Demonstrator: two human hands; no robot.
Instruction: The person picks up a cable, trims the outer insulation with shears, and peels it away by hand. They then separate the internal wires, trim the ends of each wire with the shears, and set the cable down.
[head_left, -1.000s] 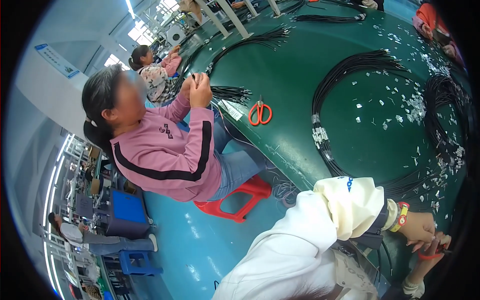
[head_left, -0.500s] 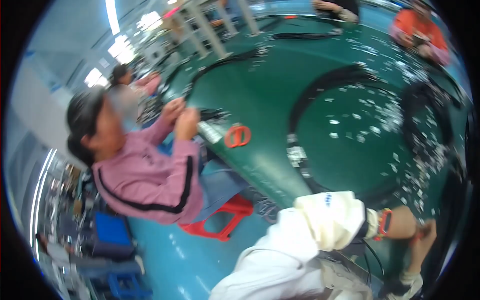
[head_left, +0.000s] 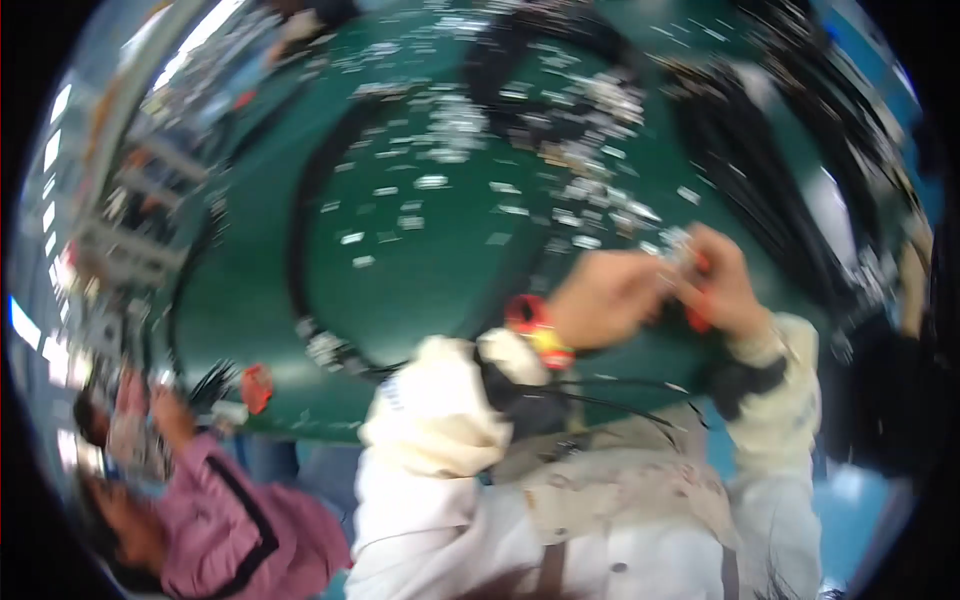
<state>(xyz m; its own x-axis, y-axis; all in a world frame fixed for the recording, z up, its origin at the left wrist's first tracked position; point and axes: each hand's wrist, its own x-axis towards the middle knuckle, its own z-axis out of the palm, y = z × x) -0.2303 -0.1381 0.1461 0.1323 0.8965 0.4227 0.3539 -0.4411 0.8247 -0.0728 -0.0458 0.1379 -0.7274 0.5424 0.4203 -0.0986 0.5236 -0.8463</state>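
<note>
Both hands' grip now meeting over green table, view swung right

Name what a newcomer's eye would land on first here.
Two bare hands, the left hand and right hand, meet at centre right over the green table, pinching something small and orange. Pale scraps litter the table beyond. A person in a pink top sits lower left.

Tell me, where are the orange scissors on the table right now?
In the head view, the orange scissors lie at the lower left, on the near edge of the green table, beside the person in the pink top.
</note>
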